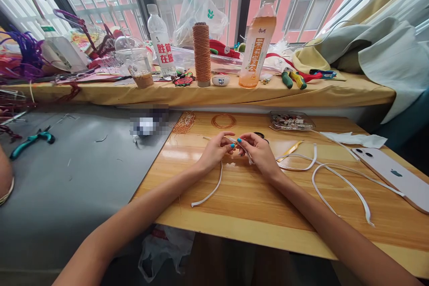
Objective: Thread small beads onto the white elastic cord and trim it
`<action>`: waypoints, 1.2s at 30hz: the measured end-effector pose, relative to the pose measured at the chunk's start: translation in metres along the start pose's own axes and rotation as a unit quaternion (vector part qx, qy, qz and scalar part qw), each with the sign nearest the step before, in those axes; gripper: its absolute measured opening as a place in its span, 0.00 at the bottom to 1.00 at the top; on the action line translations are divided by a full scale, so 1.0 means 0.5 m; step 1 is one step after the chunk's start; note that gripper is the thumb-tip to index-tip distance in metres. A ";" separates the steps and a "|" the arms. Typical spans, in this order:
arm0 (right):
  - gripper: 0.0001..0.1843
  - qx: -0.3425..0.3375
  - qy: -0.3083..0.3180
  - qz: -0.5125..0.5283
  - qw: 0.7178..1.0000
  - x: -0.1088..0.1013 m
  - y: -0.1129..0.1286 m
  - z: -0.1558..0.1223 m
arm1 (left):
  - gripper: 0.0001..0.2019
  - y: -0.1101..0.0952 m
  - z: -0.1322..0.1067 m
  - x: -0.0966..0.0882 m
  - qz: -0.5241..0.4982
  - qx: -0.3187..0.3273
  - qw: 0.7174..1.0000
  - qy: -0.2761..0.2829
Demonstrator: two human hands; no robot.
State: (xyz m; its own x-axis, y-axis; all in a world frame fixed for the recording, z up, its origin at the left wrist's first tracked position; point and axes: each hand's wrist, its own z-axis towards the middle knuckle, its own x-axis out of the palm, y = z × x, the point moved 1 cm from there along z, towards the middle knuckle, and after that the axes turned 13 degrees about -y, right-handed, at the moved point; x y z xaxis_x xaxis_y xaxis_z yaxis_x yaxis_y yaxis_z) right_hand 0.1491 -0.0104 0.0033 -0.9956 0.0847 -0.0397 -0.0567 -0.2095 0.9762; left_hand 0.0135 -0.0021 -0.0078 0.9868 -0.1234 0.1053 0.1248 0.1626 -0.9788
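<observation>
Above the wooden table (pixel 261 214), my left hand (pixel 219 148) and my right hand (pixel 256 151) meet with fingertips nearly touching. Both are closed in a pinch on a white flat cord (pixel 216 185), whose tail hangs down and lies on the wood below my left hand. A thin orange strand seems to show between the fingertips, but it is too small to be sure. More white cord (pixel 355 183) trails in loops to the right of my right hand. Just beyond that hand lie a yellow-handled tool (pixel 291 149) and a partly hidden black ring (pixel 259 135).
Behind my hands are a coil of orange wire (pixel 223 121), orange thread scraps (pixel 184 123) and a clear box of small pieces (pixel 291 121). A phone (pixel 395 178) lies right. Teal pliers (pixel 33 140) rest left, near another person's arm (pixel 5 174). Bottles and a thread spool (pixel 202 56) line the sill.
</observation>
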 end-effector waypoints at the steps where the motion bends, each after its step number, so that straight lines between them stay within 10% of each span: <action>1: 0.12 -0.006 0.001 -0.003 1.000 -0.001 -0.001 0.001 | 0.15 0.001 0.000 0.000 -0.001 -0.005 1.000 0.000; 36: 0.13 -0.099 0.085 -0.185 0.974 -0.014 0.021 -0.004 | 0.14 0.005 0.008 -0.010 -0.004 -0.078 0.997 -0.012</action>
State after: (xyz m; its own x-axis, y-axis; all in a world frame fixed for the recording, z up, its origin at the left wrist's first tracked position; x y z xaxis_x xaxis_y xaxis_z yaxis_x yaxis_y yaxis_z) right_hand 0.1552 -0.0150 0.0136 -0.9012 0.0311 -0.4324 -0.4107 -0.3802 0.8287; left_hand 0.0095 0.0027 -0.0098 0.9883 -0.0998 0.1157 0.1169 0.0067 -0.9931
